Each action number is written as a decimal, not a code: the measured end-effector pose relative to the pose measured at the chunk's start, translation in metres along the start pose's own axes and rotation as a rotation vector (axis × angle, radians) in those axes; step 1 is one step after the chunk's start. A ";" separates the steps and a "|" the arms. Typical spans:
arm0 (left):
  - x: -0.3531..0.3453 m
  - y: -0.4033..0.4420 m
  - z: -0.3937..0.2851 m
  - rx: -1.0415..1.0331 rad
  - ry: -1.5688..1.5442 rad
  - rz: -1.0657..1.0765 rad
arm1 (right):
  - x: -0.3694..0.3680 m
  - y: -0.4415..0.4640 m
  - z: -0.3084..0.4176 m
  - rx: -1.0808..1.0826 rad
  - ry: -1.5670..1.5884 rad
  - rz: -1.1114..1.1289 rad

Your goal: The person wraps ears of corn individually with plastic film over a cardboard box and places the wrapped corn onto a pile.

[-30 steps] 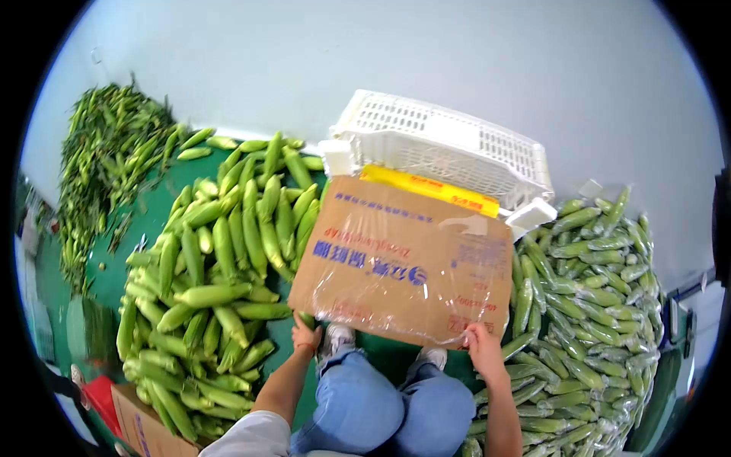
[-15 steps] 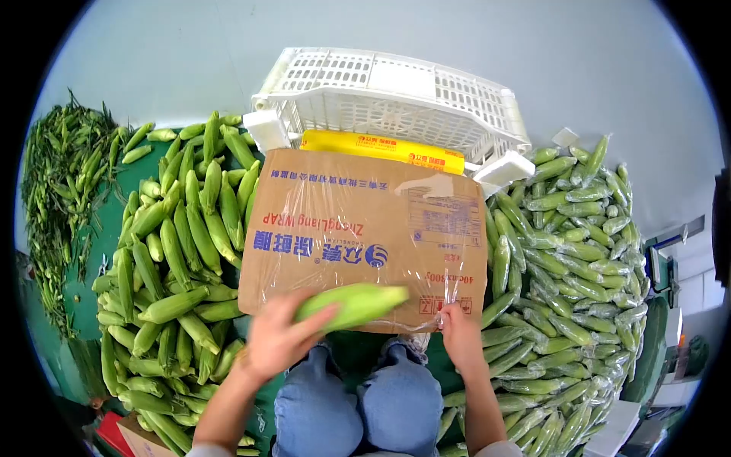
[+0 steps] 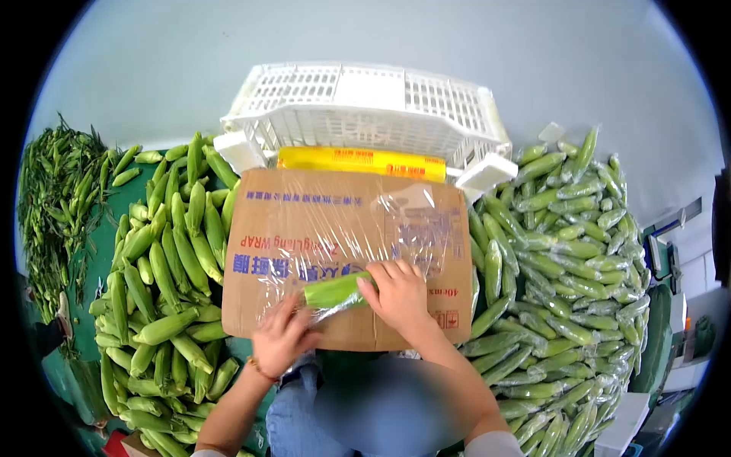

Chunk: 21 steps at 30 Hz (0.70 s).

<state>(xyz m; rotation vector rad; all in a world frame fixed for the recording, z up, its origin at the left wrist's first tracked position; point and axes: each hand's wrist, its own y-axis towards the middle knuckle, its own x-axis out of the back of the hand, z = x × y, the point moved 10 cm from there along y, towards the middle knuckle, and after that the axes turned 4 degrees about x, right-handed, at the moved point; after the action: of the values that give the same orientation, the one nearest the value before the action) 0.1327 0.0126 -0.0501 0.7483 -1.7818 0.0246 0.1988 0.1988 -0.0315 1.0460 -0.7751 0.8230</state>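
An ear of corn [image 3: 333, 292] in its green husk lies across the front of a cardboard box [image 3: 263, 206], with clear plastic wrap [image 3: 327, 313] around its lower side. My left hand [image 3: 285, 335] grips the corn's left end and the film there, fingers curled. My right hand [image 3: 397, 295] is closed over the right end, its fingers hiding the tip. More film stretches in shiny creases over the box top. Behind the box sits a yellow roll of wrap [image 3: 358, 161].
Unwrapped corn [image 3: 171, 266] is heaped at left and wrapped corn [image 3: 567, 289] at right. A white plastic crate [image 3: 369, 95] stands behind the roll. Husk trimmings [image 3: 61, 206] lie far left, where another person's hand [image 3: 64, 314] shows at the edge.
The corn went from my left hand above the box down onto the film. My right hand left the film's front edge and moved onto the corn. Film now wraps partly around it.
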 end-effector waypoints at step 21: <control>-0.040 0.108 -0.009 -0.048 0.028 0.212 | 0.008 -0.005 0.038 0.162 0.089 0.170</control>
<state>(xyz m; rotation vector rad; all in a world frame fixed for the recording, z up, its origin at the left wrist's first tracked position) 0.0928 0.1209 -0.0444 0.5196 -1.8224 0.1326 0.2009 0.1629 -0.0150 1.0891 -0.7372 1.0855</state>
